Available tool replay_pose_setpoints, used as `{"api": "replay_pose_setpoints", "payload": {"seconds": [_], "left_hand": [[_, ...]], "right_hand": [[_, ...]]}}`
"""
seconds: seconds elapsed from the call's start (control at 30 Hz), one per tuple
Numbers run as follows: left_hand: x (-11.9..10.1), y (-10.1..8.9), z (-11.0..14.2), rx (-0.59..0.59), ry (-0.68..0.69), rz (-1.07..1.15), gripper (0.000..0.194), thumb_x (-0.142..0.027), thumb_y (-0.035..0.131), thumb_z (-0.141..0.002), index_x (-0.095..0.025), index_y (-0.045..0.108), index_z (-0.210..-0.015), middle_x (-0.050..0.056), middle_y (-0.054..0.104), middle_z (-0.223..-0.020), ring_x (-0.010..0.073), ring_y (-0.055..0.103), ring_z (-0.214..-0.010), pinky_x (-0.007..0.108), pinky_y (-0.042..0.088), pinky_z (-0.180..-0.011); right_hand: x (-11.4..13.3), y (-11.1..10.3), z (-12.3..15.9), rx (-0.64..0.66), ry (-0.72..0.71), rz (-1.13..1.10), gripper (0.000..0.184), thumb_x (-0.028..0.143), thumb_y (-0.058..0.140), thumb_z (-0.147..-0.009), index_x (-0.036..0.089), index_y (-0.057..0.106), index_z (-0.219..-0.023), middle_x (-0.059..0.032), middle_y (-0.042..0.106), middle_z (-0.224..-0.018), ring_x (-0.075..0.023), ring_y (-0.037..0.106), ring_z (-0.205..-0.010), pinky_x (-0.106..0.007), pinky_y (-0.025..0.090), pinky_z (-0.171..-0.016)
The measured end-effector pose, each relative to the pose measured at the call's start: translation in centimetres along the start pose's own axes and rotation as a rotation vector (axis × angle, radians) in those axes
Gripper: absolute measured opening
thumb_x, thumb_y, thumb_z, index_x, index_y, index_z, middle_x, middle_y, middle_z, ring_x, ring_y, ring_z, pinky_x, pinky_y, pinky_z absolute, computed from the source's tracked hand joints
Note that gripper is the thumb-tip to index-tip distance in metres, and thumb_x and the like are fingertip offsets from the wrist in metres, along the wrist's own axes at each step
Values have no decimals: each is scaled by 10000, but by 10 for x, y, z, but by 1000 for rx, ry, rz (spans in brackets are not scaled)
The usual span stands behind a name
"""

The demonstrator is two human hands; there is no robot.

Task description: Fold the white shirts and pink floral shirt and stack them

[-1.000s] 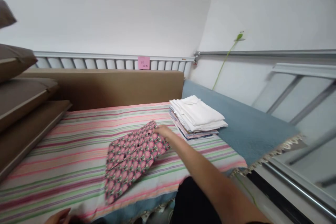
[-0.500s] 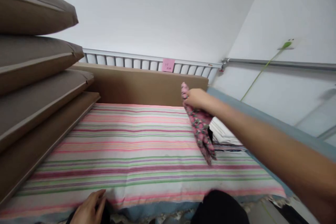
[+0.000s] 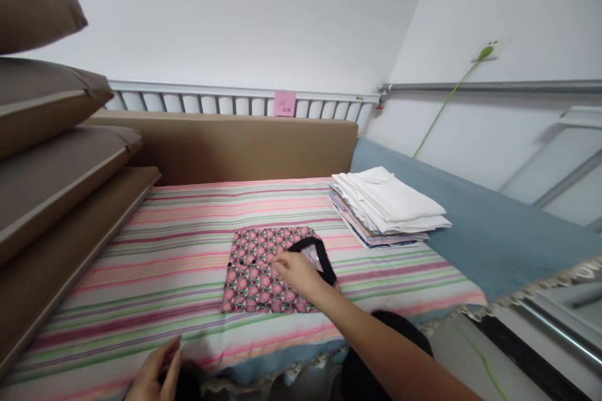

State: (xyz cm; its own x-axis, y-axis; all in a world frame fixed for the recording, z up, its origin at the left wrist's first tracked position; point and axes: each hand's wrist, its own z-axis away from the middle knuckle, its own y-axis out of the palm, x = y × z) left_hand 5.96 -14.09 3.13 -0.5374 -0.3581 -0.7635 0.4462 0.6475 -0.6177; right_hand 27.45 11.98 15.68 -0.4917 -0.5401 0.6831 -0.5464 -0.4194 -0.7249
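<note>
A pink floral folded cloth (image 3: pixel 263 269) with a black trim band lies flat on the striped sheet (image 3: pixel 188 250). My right hand (image 3: pixel 296 272) rests on its right part, fingers curled at the black trim; whether they pinch it is unclear. My left hand (image 3: pixel 155 373) is at the near edge of the sheet, fingers together, beside a dark thing I cannot make out. A stack of folded white and patterned cloths (image 3: pixel 385 207) sits to the right, apart from both hands.
Brown cushions (image 3: pixel 56 156) are stacked at the left. A brown board (image 3: pixel 235 144) stands at the back before a white rail with a pink note (image 3: pixel 285 102). A blue blanket (image 3: pixel 480 225) covers the right side. A green cable (image 3: pixel 446 100) runs up the wall.
Half a second ago my right hand held the floral cloth in the air near the stack. Now the cloth lies flat on the striped sheet under that hand.
</note>
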Motion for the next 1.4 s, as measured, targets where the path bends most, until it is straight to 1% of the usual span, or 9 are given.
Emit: {"api": "replay_pose_setpoints", "payload": {"seconds": [0.13, 0.27, 0.47, 0.63, 0.8, 0.93, 1.13, 1.27, 1.4], "left_hand": [[-28, 30, -22, -17, 61, 50, 533, -588, 463, -750, -196, 586, -1091, 82, 661, -1066, 251, 639, -926, 374, 552, -750], [-69, 73, -42, -77, 351, -98, 549, -540, 398, -822, -150, 536, -1183, 145, 581, -1199, 296, 523, -1131, 485, 434, -954], [-103, 109, -35, 31, 674, -327, 361, -337, 454, -855, -173, 548, -1162, 120, 561, -1225, 275, 481, -1168, 466, 401, -976], [-95, 107, -20, 31, 663, -475, 338, -190, 453, -826, -201, 563, -1146, 85, 610, -1133, 250, 549, -1037, 416, 432, -902], [-90, 99, -31, 30, 634, -557, 265, -165, 440, -829, -173, 619, -1026, 81, 644, -1056, 238, 560, -983, 378, 447, -844], [-87, 94, -37, 54, 658, -549, 231, -196, 448, -843, -187, 645, -965, 72, 662, -1021, 229, 569, -967, 378, 445, -837], [-87, 90, -28, 85, 613, -546, 224, -240, 451, -848, -200, 639, -963, 76, 655, -1043, 236, 571, -978, 386, 443, -826], [-102, 98, -21, 102, 692, -480, 285, -306, 483, -849, -230, 607, -1094, 74, 628, -1125, 232, 553, -1043, 412, 420, -906], [-114, 111, -24, 215, 710, -409, 256, -373, 465, -869, -236, 672, -933, 60, 666, -1021, 211, 598, -943, 387, 471, -842]], "right_hand": [[-98, -36, 47, -279, 377, -270, 277, 279, 461, -765, 173, 654, -933, -32, 689, -779, -157, 637, -644, -255, 478, -594], [-141, -51, 77, -339, 379, -197, 244, 244, 496, -745, 186, 667, -909, -35, 690, -807, -177, 638, -747, -286, 497, -685], [-123, -32, 96, -239, 95, 136, 372, 84, 452, -737, 218, 666, -1010, -57, 628, -1006, -169, 573, -927, -291, 444, -842], [-114, -18, 111, -186, -33, 400, 391, 72, 468, -769, 227, 619, -1095, -79, 515, -1244, -218, 458, -1116, -342, 377, -927], [-117, -23, 101, -121, -90, 529, 197, 192, 483, -860, 221, 653, -956, -58, 590, -1125, -212, 495, -988, -348, 371, -849], [-116, -33, 97, -146, -163, 552, 204, 207, 455, -893, 216, 652, -947, -54, 603, -1086, -200, 482, -983, -337, 339, -841], [-119, -25, 106, 5, -165, 582, 202, 163, 460, -880, 215, 655, -896, -57, 616, -972, -196, 478, -922, -327, 322, -803], [-122, -26, 103, 17, -150, 550, 208, 173, 457, -880, 221, 659, -891, -59, 617, -966, -197, 476, -935, -332, 312, -820], [-116, -34, 94, 91, -90, 479, 220, 205, 469, -877, 203, 675, -802, -52, 629, -882, -182, 512, -877, -320, 322, -803]]}}
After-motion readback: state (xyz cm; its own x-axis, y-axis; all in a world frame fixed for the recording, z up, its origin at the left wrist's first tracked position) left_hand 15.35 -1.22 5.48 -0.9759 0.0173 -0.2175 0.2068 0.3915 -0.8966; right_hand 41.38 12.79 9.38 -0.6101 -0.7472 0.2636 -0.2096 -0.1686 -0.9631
